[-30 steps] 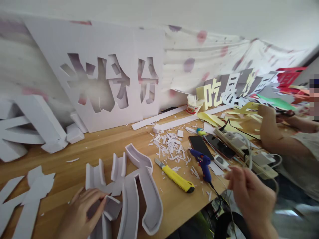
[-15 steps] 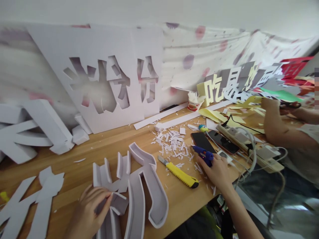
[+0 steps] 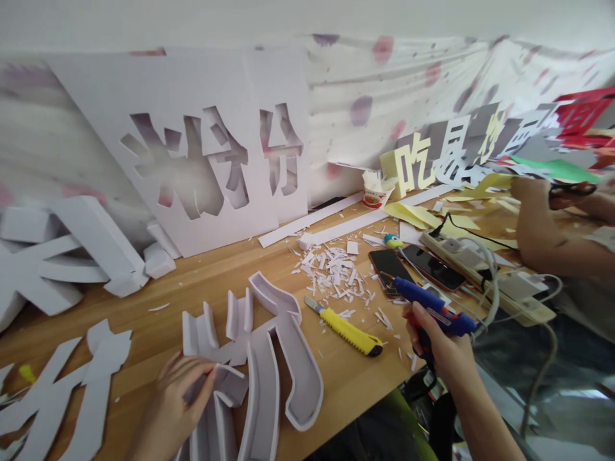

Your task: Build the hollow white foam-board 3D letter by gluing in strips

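My left hand is closed, its thumb and fingers pinching a white foam-board wall of a hollow, tray-like character that lies on the wooden table. Raised strips stand along most of the character's outline. In my right hand is a blue hot glue gun, its nozzle pointing left and raised above the table's front edge. A yellow utility knife with its blade out lies between the character and the glue gun.
White scraps are scattered behind the knife. Two phones and a power strip with cables lie at right. A co-worker's arm with scissors is beyond. Flat cutouts lie at left; a cut-out board leans behind.
My right hand has lifted the glue gun off the table beside the phones and brought it toward me, turning it. My left hand keeps its pinch on the foam-board wall.
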`<state>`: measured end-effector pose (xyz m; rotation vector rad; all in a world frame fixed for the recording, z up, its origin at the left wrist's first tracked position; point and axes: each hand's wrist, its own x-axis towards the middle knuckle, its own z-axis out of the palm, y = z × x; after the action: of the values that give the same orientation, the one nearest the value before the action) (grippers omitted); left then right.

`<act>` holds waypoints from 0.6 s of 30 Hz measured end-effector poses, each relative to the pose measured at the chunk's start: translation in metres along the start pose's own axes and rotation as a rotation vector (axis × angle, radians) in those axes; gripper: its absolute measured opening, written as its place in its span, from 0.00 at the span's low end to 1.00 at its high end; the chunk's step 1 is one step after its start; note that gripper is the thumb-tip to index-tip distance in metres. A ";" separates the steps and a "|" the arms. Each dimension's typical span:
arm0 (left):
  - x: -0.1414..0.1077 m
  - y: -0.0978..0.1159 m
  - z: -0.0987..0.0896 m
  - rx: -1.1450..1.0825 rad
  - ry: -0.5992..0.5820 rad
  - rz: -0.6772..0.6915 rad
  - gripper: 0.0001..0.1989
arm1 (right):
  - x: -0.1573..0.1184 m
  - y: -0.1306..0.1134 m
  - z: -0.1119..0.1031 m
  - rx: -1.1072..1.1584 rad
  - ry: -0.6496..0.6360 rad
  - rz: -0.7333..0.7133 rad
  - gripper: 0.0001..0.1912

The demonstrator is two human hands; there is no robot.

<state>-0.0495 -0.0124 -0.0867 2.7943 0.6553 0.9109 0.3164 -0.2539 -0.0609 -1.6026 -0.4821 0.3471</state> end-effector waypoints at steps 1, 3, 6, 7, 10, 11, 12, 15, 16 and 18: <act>0.001 0.000 0.000 0.007 0.009 0.004 0.08 | -0.002 -0.003 0.003 0.040 -0.017 0.011 0.23; 0.001 -0.001 0.000 0.024 0.028 0.017 0.08 | -0.006 -0.010 0.007 0.109 -0.046 0.028 0.22; -0.002 -0.002 -0.008 0.031 0.096 -0.051 0.08 | -0.015 -0.020 0.010 0.190 -0.079 0.047 0.23; -0.003 0.001 -0.013 0.028 0.138 -0.108 0.08 | -0.019 -0.024 0.010 0.219 -0.088 0.052 0.24; 0.000 0.025 -0.031 -0.016 0.318 -0.403 0.10 | -0.031 -0.031 0.010 0.310 -0.114 0.051 0.27; 0.003 0.038 -0.036 -0.037 0.414 -0.551 0.10 | -0.036 -0.032 0.011 0.336 -0.138 0.048 0.27; 0.008 0.054 -0.040 -0.069 0.509 -0.710 0.12 | -0.041 -0.031 0.012 0.354 -0.179 0.033 0.26; 0.028 0.102 -0.037 -0.371 0.622 -1.037 0.15 | -0.058 -0.024 0.019 0.342 -0.313 -0.015 0.19; 0.035 0.114 -0.033 -0.466 0.679 -1.056 0.16 | -0.064 -0.022 0.023 0.326 -0.350 -0.022 0.16; 0.045 0.133 -0.022 -0.616 0.725 -1.040 0.15 | -0.075 -0.020 0.031 0.291 -0.430 -0.027 0.13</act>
<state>0.0184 -0.1117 -0.0119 1.2301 1.3880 1.4500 0.2340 -0.2644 -0.0484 -1.2371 -0.7431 0.7145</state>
